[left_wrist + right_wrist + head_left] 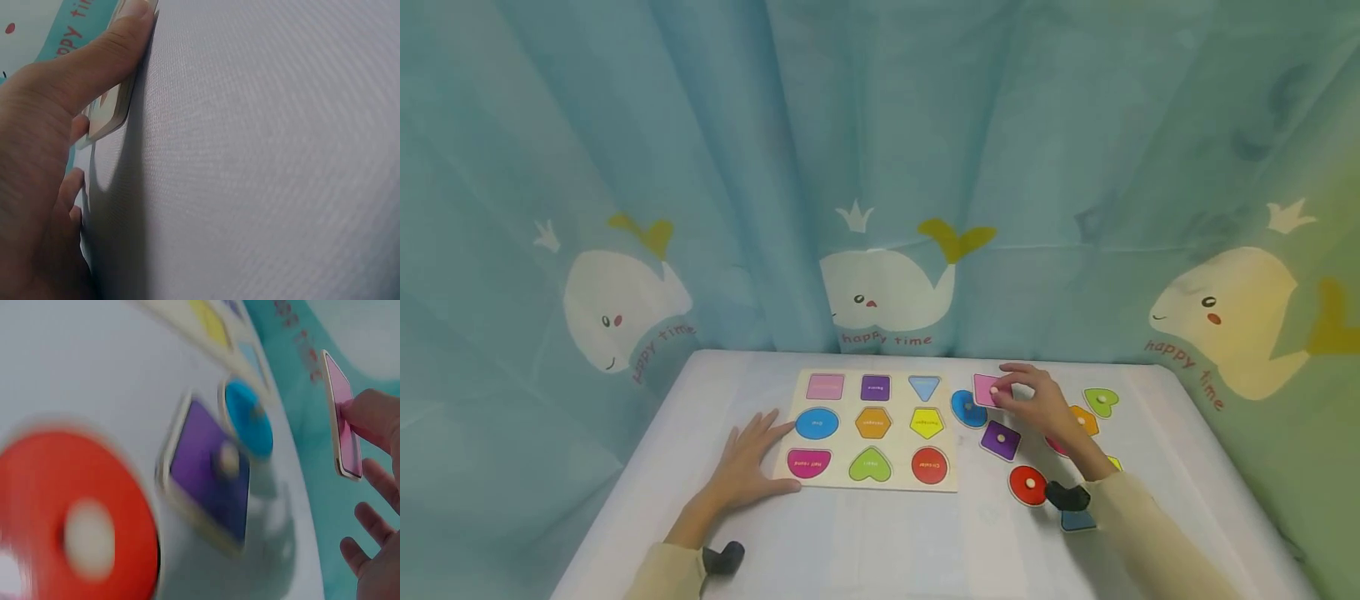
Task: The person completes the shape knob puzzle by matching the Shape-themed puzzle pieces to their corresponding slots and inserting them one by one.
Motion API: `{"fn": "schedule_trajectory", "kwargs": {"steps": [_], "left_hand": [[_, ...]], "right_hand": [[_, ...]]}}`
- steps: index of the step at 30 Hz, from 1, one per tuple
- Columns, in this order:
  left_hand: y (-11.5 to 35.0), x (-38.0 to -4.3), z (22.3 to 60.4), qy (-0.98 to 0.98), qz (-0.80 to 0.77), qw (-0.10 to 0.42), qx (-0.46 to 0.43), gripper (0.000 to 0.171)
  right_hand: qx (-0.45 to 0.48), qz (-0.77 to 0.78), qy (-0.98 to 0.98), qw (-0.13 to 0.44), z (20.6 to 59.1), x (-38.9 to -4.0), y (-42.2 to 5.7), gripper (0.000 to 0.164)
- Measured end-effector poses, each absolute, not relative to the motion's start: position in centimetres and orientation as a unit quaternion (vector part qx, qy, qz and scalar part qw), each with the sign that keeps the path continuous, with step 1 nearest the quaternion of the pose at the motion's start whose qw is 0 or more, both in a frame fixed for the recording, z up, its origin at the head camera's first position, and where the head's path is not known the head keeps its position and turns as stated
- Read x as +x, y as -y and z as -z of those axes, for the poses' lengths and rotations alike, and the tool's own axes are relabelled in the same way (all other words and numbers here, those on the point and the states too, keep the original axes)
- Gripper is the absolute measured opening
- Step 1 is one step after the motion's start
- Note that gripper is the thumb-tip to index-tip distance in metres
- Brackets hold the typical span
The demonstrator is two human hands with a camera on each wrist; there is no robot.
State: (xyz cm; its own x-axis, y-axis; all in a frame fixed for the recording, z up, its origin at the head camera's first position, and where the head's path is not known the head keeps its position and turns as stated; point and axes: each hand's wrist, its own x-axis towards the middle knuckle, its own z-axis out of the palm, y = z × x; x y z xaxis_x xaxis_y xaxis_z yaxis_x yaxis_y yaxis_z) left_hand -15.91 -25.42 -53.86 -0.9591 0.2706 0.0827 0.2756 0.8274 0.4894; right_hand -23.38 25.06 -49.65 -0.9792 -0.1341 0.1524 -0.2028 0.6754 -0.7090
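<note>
The wooden shape puzzle board [852, 389] lies flat on the table with printed shapes facing up. My left hand [741, 467] rests at its near left corner, fingers spread; the thumb [109, 56] lies along the near edge and the index finger meets the left side. Right of the board, my right hand [1041, 408] pinches the knob of a pink rectangular puzzle piece [342, 419] between thumb and finger. That piece is raised off the table and tilted, its pink face towards the hand. Below it are a blue oval piece [966, 411] and a purple square piece [1001, 440].
More knobbed pieces lie to the right: a red circle [1027, 485], a green heart [1101, 402], an orange piece [1086, 420] and a blue piece [1078, 521]. The right arm partly covers magenta and yellow ones. A whale-print curtain [880, 167] hangs behind the white table [880, 542].
</note>
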Motion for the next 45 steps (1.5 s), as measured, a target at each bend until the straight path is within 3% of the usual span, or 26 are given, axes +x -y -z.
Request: {"fn": "schedule_trajectory", "kwargs": {"steps": [26, 45], "left_hand": [[25.8, -15.9, 54.6, 0.957, 0.253, 0.002, -0.143, 0.098], [25.8, -16.1, 54.4, 0.955, 0.259, 0.012, -0.147, 0.097]], "right_hand": [[0.141, -0.473, 0.87, 0.009, 50.6, -27.8, -2.3, 0.01], [0.115, -0.363, 0.924, 0.021, 52.5, -29.4, 3.6, 0.012]]}}
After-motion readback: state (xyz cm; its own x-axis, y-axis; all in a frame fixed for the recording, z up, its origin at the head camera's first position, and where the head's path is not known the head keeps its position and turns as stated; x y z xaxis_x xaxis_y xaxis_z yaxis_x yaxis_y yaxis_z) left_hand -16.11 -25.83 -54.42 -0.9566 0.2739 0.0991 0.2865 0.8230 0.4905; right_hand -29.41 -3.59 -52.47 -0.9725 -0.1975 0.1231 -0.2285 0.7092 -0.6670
